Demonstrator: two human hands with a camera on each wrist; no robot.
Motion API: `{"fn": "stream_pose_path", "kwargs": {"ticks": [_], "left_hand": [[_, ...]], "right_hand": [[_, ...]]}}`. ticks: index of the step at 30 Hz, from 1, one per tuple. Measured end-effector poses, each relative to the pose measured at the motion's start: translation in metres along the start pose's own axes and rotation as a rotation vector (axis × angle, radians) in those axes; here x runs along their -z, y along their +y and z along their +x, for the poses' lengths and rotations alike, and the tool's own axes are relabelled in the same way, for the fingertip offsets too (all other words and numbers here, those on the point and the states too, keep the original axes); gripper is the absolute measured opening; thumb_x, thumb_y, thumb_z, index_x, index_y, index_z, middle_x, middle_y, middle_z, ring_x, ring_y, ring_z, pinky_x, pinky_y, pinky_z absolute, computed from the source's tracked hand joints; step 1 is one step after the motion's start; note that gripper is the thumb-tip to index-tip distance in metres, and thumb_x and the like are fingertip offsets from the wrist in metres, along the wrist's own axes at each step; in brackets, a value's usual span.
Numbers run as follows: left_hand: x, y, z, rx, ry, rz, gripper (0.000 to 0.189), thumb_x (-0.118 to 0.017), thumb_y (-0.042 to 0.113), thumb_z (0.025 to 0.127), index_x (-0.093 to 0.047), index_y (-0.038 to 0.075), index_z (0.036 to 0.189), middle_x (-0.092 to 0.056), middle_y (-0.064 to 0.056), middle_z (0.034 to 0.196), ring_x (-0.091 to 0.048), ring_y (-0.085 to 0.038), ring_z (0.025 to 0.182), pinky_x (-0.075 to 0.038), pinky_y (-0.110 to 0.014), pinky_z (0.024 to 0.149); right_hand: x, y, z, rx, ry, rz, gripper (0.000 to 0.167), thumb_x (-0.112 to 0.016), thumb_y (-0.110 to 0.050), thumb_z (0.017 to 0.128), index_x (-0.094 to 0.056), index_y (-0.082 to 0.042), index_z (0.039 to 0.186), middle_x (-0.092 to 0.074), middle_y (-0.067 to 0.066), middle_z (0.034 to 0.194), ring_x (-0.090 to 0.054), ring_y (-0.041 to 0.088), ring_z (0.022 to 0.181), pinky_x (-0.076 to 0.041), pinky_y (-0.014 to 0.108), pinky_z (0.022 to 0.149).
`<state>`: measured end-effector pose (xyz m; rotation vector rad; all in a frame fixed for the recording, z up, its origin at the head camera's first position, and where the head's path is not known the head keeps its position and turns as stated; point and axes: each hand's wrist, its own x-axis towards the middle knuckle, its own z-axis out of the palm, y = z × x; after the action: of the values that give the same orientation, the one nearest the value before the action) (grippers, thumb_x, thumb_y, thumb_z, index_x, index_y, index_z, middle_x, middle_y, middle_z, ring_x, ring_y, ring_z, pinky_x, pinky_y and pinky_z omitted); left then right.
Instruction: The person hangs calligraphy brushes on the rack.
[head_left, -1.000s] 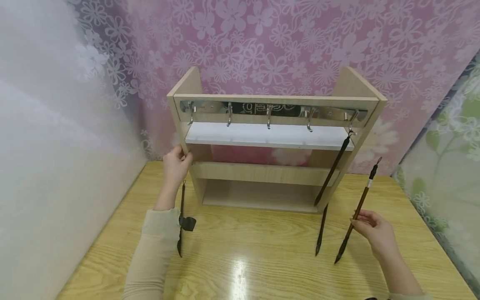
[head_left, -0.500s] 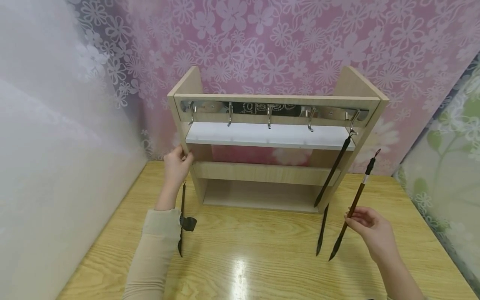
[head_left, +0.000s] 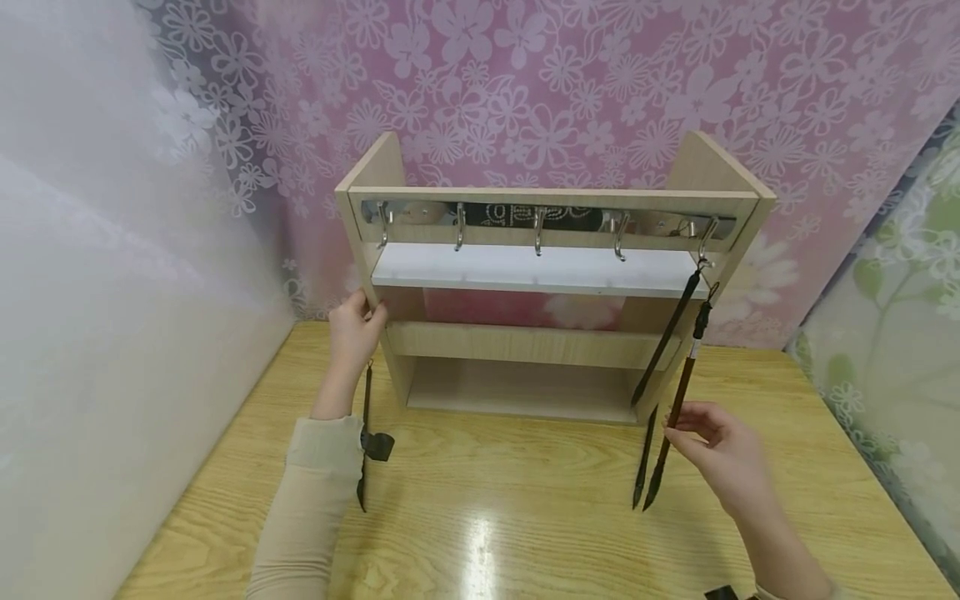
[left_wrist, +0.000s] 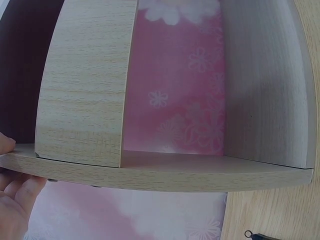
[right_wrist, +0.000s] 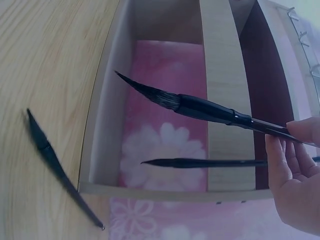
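Observation:
A wooden rack (head_left: 525,346) stands on the table with a row of metal hooks (head_left: 537,237) under its top bar. My left hand (head_left: 360,315) grips the rack's left side panel (left_wrist: 150,172); its fingers (left_wrist: 15,200) show under the panel edge. My right hand (head_left: 675,425) pinches the shaft of a dark calligraphy brush (head_left: 684,375), bristles down, its loop end just below the rightmost hook (head_left: 705,237). Another brush (head_left: 667,337) hangs from that hook. In the right wrist view the held brush (right_wrist: 200,107) lies above the hanging brush (right_wrist: 200,162).
A third brush (head_left: 642,467) lies on the wooden table (head_left: 487,508) by the rack's right foot, also visible as the lying brush (right_wrist: 60,170). A fourth brush (head_left: 363,433) lies beside my left forearm. Floral wallpaper backs the rack; a white wall is on the left.
My right hand has carried its brush left and upward, from out beside the rack to right next to the hanging brush under the rightmost hook. The left hand has stayed on the rack.

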<state>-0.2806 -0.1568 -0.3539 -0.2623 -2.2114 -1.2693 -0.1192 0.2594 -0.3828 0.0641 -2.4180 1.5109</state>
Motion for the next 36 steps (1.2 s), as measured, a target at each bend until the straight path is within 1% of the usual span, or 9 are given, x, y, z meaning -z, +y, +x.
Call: {"fn": "stream_pose_path", "kwargs": {"ticks": [7,16,21,24,29,33,36], "left_hand": [[0.0,0.0,0.0,0.024,-0.014,-0.01,0.016,-0.054,0.008,0.084,-0.059,-0.007,0.088,-0.061,-0.024,0.094,-0.057,-0.034,0.095,-0.052,-0.037,0.074],[0.001,-0.001,0.0,0.03,-0.018,-0.016,0.018,-0.054,0.009,0.084,-0.059,-0.006,0.092,-0.061,-0.024,0.096,-0.057,-0.033,0.096,-0.051,-0.036,0.075],[0.001,0.0,-0.001,0.026,-0.014,-0.022,0.016,-0.054,0.007,0.084,-0.059,-0.007,0.09,-0.061,-0.024,0.094,-0.057,-0.033,0.095,-0.051,-0.036,0.075],[0.001,0.001,-0.001,0.024,-0.01,-0.024,0.013,-0.054,0.005,0.084,-0.058,-0.007,0.087,-0.061,-0.025,0.094,-0.057,-0.034,0.096,-0.051,-0.036,0.075],[0.001,0.001,-0.001,0.017,-0.011,0.002,0.013,-0.053,0.007,0.085,-0.058,-0.006,0.084,-0.061,-0.025,0.094,-0.056,-0.034,0.097,-0.051,-0.037,0.075],[0.0,0.0,-0.001,0.012,-0.009,0.013,0.017,-0.053,0.008,0.085,-0.059,-0.007,0.09,-0.061,-0.025,0.096,-0.056,-0.035,0.096,-0.051,-0.037,0.074],[0.0,0.0,-0.001,0.01,-0.007,0.0,0.019,-0.053,0.008,0.085,-0.059,-0.008,0.094,-0.06,-0.025,0.097,-0.056,-0.035,0.096,-0.051,-0.037,0.074]], "right_hand": [[-0.01,-0.012,0.005,0.033,-0.021,-0.04,0.027,-0.064,0.0,0.078,-0.054,0.009,0.101,-0.056,-0.007,0.086,-0.053,-0.002,0.079,-0.049,0.014,0.064],[-0.021,-0.019,0.015,0.042,-0.045,-0.068,0.028,-0.065,0.0,0.077,-0.055,0.008,0.102,-0.057,0.008,0.089,-0.052,-0.003,0.077,-0.049,0.014,0.062],[-0.026,-0.025,0.018,0.055,-0.066,-0.073,0.028,-0.065,-0.002,0.077,-0.056,0.007,0.102,-0.059,0.012,0.089,-0.052,-0.001,0.077,-0.048,0.014,0.062],[-0.03,-0.029,0.02,0.072,-0.072,-0.076,0.027,-0.066,-0.002,0.077,-0.056,0.006,0.101,-0.06,0.011,0.086,-0.052,-0.001,0.076,-0.047,0.015,0.06],[-0.036,-0.033,0.022,0.094,-0.096,-0.015,0.025,-0.065,0.001,0.076,-0.055,0.008,0.099,-0.059,0.01,0.084,-0.053,0.002,0.075,-0.048,0.016,0.06],[-0.04,-0.035,0.024,0.091,-0.12,0.039,0.024,-0.064,0.003,0.076,-0.055,0.009,0.098,-0.058,0.009,0.083,-0.054,0.004,0.075,-0.049,0.016,0.063],[-0.042,-0.036,0.025,0.075,-0.131,0.038,0.024,-0.064,0.002,0.077,-0.055,0.008,0.098,-0.058,0.008,0.084,-0.053,0.004,0.076,-0.048,0.016,0.063]]}}
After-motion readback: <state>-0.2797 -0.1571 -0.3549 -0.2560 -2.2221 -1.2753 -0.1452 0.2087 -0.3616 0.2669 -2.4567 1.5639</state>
